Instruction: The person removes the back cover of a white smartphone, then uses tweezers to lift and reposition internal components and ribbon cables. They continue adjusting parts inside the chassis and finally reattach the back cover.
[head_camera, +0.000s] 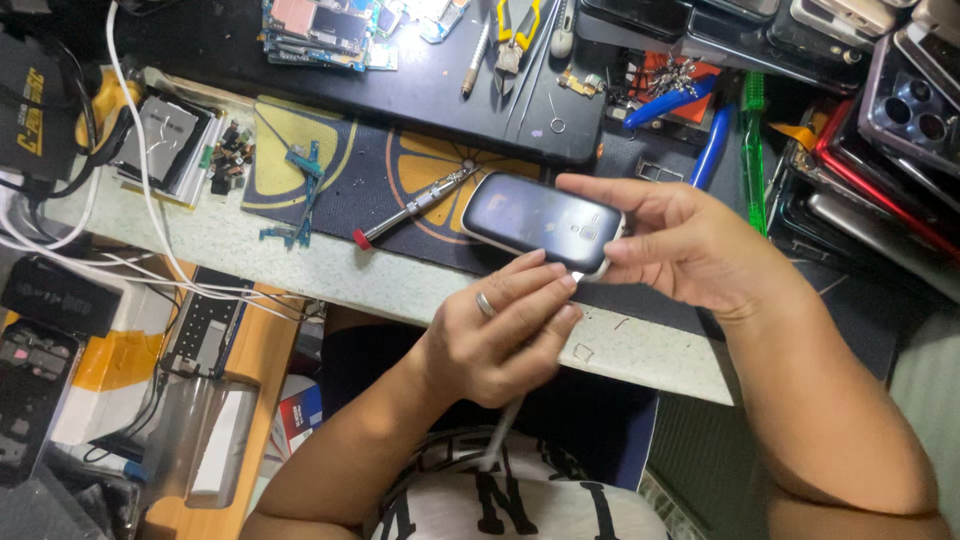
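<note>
Nearest me, my left hand (500, 335) pinches a thin tool (505, 425) against the phone's lower edge. My right hand (680, 250) grips the phone (540, 215) above the bench edge. If the tool slips, I judge it could scratch the casing. Beyond lie a screwdriver (410, 210) and pliers (515, 35). No containers I can make out.

— Where is there room to move above the bench?

— Over the pale speckled bench top (660, 355) near its front edge, and left of the red-tipped metal screwdriver (415, 208) lying on the dark lemon-print mat (390, 170).

— And what blocks the way?

— To the right, a packed stack of dark phone bodies (880, 120). At the back, yellow-handled pliers (515, 35) and blue-handled tools (690, 120). To the left, white cables (150, 200) and a green circuit strip (300, 195).
</note>
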